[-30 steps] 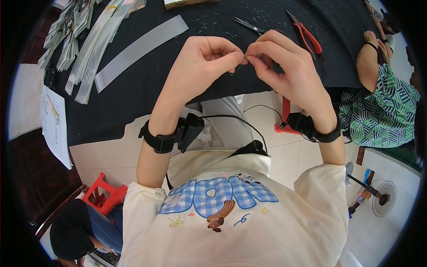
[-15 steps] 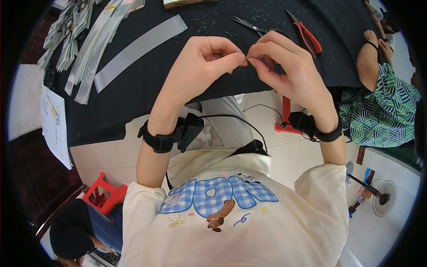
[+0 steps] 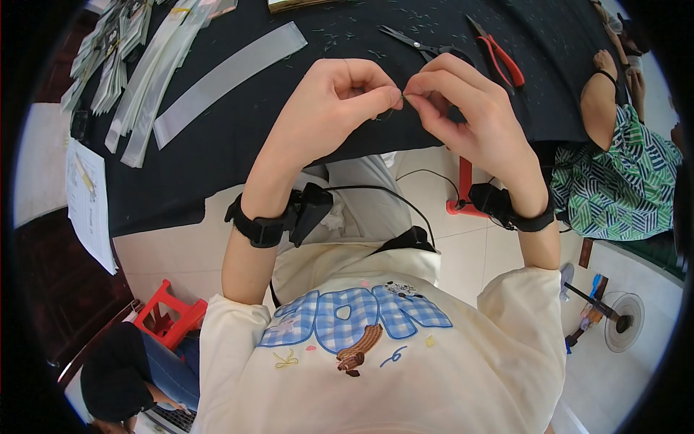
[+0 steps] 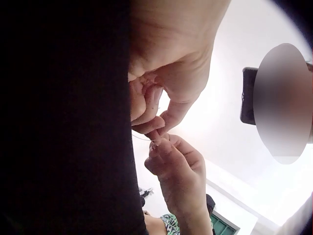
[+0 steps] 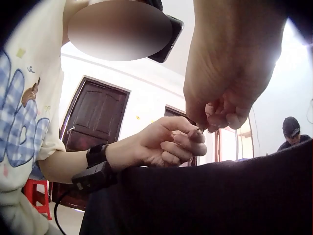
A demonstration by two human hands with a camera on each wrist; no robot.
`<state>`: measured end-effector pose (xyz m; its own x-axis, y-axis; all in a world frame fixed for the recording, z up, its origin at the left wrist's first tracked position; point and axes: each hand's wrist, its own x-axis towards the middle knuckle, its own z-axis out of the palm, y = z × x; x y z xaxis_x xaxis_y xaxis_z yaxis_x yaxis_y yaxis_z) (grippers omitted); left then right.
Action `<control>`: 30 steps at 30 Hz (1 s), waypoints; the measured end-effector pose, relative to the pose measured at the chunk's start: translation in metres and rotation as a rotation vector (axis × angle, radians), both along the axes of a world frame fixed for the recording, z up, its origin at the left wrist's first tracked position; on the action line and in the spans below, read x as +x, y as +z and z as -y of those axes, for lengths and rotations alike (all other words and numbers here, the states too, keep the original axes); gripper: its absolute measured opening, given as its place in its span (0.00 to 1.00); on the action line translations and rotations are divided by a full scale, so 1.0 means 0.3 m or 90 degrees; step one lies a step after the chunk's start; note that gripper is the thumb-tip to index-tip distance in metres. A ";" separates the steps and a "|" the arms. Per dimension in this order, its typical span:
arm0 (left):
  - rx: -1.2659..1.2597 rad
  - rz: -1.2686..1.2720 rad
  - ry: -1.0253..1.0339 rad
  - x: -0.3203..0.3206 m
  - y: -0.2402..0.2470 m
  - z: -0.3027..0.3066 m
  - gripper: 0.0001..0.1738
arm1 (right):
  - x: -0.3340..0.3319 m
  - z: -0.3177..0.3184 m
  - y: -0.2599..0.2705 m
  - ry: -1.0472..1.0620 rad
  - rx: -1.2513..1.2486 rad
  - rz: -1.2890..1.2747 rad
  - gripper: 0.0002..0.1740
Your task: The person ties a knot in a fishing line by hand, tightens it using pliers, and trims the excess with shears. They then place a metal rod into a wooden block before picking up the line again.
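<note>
Left hand: We see the left hand with its thumb and finger pinched on a thin strand. The strand is so skinny that only fingertips can hold it well, we think.
Right hand: The right hand looks to be pinching the strand too, tip to tip with the other hand. Maybe two pinches keep it steady.
Strand: It is up in the air between the fingertips, over the near edge of the table. We cannot tell how its ends lie.
Scissors: The dark scissors lie just past the right hand, with the blades pointing away. The handles are on the hand's side, so they look easy to grab.
Pliers: The red pliers lie toward the right edge, handles our way, maybe to be close by.
Clear strip: One long clear strip lies flat, left of the hands.
Bundles: More strips sit in bunches by the far left corner, perhaps kept together to be neat.
Little bits: Tiny bits are sprinkled near the far edge.
Paper: A sheet with writing is at the left edge.
</note>
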<state>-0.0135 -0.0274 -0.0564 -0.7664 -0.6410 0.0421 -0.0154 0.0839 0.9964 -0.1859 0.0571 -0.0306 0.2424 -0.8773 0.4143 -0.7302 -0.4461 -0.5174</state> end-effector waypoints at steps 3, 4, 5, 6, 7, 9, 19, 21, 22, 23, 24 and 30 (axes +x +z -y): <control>-0.006 0.006 0.002 -0.006 0.003 -0.004 0.09 | -0.002 -0.002 -0.002 -0.011 -0.016 -0.005 0.07; -0.005 0.011 0.007 -0.006 0.004 -0.005 0.09 | -0.002 -0.002 -0.002 -0.017 -0.021 -0.012 0.08; -0.005 0.012 0.007 -0.008 -0.002 -0.005 0.09 | -0.001 -0.002 -0.002 -0.023 -0.027 -0.019 0.08; -0.008 -0.001 0.007 -0.011 -0.014 -0.004 0.09 | 0.000 -0.001 -0.003 -0.023 -0.027 -0.019 0.08; -0.010 -0.014 0.007 -0.013 -0.021 -0.003 0.09 | 0.001 0.000 -0.004 -0.022 -0.044 -0.032 0.08; -0.013 -0.002 0.002 -0.011 -0.019 0.001 0.08 | 0.001 0.000 -0.007 -0.021 -0.061 -0.045 0.08; -0.051 0.043 0.030 -0.014 -0.025 0.006 0.08 | 0.015 -0.008 -0.001 -0.053 -0.061 -0.069 0.07; -0.051 0.039 0.035 -0.014 -0.029 0.007 0.08 | 0.011 -0.013 0.009 -0.070 -0.041 -0.045 0.07; -0.051 0.036 0.039 -0.014 -0.030 0.007 0.08 | 0.001 -0.016 0.018 -0.089 -0.046 -0.005 0.07; -0.052 0.034 0.039 -0.016 -0.027 0.004 0.08 | -0.014 -0.020 0.025 -0.108 -0.051 0.035 0.06; -0.069 0.038 0.059 -0.017 -0.023 -0.001 0.08 | -0.040 -0.022 0.029 -0.151 -0.074 0.033 0.06; -0.130 -0.010 0.132 -0.023 -0.003 -0.022 0.07 | -0.237 -0.024 -0.080 -0.468 -0.152 -0.225 0.09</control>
